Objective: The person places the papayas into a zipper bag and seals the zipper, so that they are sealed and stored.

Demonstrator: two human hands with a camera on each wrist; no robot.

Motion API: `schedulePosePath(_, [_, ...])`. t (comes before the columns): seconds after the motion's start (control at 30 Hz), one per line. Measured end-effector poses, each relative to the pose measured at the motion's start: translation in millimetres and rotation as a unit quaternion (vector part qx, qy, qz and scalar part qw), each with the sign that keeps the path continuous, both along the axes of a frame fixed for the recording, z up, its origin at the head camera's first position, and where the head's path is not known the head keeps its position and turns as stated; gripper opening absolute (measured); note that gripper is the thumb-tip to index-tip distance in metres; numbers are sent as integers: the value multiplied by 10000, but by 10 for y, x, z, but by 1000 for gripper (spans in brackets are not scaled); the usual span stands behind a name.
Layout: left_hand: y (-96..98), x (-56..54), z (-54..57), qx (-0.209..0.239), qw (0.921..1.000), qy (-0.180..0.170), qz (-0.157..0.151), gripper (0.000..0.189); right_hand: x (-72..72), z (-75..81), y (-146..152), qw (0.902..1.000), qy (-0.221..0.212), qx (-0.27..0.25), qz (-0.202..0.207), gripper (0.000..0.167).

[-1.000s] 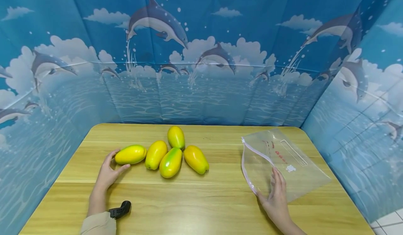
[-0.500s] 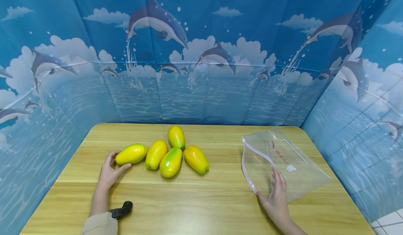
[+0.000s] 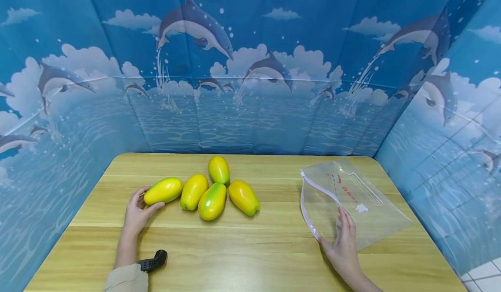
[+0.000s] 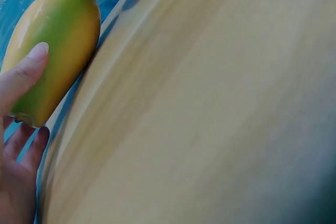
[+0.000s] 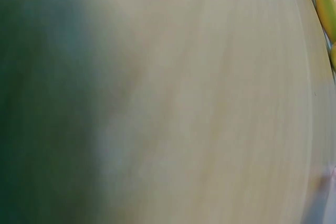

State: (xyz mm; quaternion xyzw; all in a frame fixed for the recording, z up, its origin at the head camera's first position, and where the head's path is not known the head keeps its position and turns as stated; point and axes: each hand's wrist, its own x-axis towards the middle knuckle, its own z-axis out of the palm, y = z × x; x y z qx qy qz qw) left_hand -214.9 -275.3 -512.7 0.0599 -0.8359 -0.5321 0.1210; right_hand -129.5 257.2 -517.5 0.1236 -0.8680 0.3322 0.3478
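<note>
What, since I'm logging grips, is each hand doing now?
Left hand: closed, holding the leftmost yellow-green fruit.
Right hand: touching the clear zip bag; grip cannot be told.

Fruit [image 3: 163, 190]: glossy, oval, yellow with green streaking; long axis sideways, slightly aslant, at the left part of the desk [image 3: 258, 248], stem end held in the left hand [image 3: 137, 216]. Contact with the wood was hard to judge. Zip bag [image 3: 364, 196]: clear, pale lilac seal, red print; spread at right, mouth parted leftward, held at the mouth by the right hand [image 3: 344, 253].
</note>
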Motion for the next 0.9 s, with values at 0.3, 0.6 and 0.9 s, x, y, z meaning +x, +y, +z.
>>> schedulePosePath(0.3, [77,-27,43,347,9973,299,569,65,-1,5,-4,10000,-26,25,-2,117])
schedulePosePath(0.6, [271,-72,228,711,9904,1137,345,61,0,27,-17,9998,-163,-75,-43,116])
schedulePosePath(0.9, [484,-80,379,847,9860,1437,20,61,14,29,-19,9993,-333,-121,-115,116])
